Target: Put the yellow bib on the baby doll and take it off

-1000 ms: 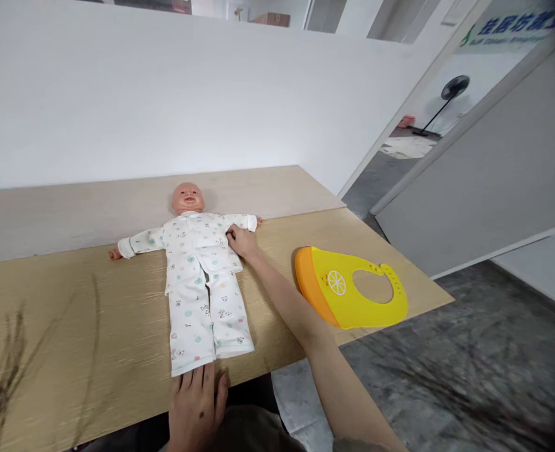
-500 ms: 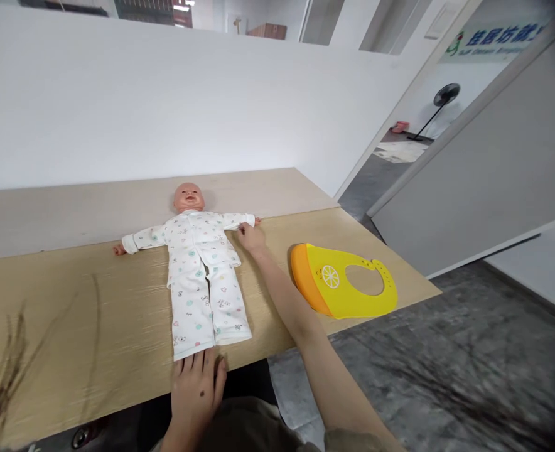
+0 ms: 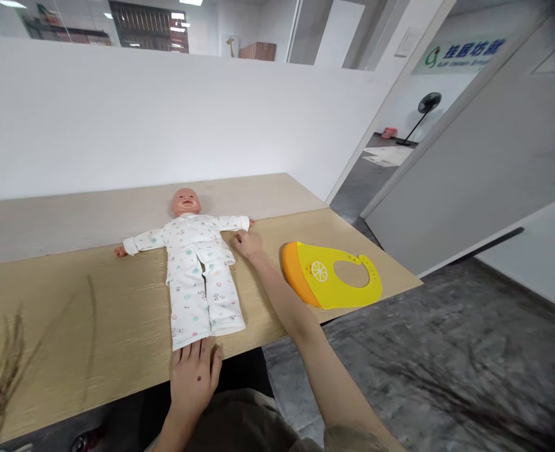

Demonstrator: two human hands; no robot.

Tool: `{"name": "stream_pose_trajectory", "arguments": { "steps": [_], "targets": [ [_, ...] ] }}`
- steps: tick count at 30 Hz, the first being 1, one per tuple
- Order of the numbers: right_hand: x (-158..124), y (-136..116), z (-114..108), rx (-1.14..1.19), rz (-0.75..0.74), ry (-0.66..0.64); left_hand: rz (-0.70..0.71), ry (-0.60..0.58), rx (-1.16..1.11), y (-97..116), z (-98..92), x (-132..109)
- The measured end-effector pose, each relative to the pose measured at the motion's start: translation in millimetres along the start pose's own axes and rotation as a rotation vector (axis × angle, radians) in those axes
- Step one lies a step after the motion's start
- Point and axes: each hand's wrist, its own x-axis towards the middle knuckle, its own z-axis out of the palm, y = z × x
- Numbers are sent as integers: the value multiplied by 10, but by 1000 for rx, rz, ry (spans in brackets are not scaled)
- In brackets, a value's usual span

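A baby doll lies on its back with both arms spread. It wears a white printed pajama top and matching pajama trousers. My right hand rests just below the sleeve on the right side, fingers curled in and apparently holding nothing. At the table's near edge, my left hand lies flat, palm down, its fingertips at the hem of a trouser leg. To the right of my right forearm is a yellow bib with an orange pocket and a white citrus-slice print.
The wooden table meets a white wall along a pale raised strip at the back. Beyond the table's right end stand a grey door and a doorway with a black fan. Blurred dark strands cross the lower corners.
My view has shifted slightly up and to the right. My right hand has drawn back a little from the doll's sleeve. My left hand stays by the trouser hem.
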Motion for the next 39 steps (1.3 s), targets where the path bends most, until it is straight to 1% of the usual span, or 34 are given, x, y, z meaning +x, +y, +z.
{"name": "stream_pose_trajectory", "arguments": {
  "steps": [3, 7, 9, 11, 17, 23, 26, 29, 32, 34, 37, 39],
  "targets": [
    [168, -116, 87, -15, -10, -19, 13, 11, 20, -5, -43, 14],
    [374, -275, 165, -23, 8, -42, 30, -72, 24, -11, -120, 16],
    [388, -320, 184, -31, 24, -50, 34, -87, 23, -12, -121, 8],
    [323, -333, 196, -40, 26, -43, 16, -70, 32, -12, -94, -1],
    [-145, -239, 222, -9, 49, 29, 1, -68, 69, -32, 12, -16],
    [-713, -113, 254, 152, 29, 42, 6, -67, 61, -63, 27, 11],
    [-1058, -84, 211, 187, -20, 31, 17, -67, 74, -63, -13, 50],
    [-1387, -42, 138, 87, -95, -14, 25, -53, 67, -54, -51, 80],
    [-1634, 54, 101, 26, -136, 0, 16, -29, 49, -40, -52, 72],
    [-1766, 143, 96, 103, -144, 20, 11, -31, 30, -28, -32, 48],
    [-1979, 252, 44, 285, -191, 39, -4, -45, 9, -10, 3, 8],
    [-2134, 278, -50, 283, -275, 95, -20, -66, 2, 1, 11, -11]
  ]
}}
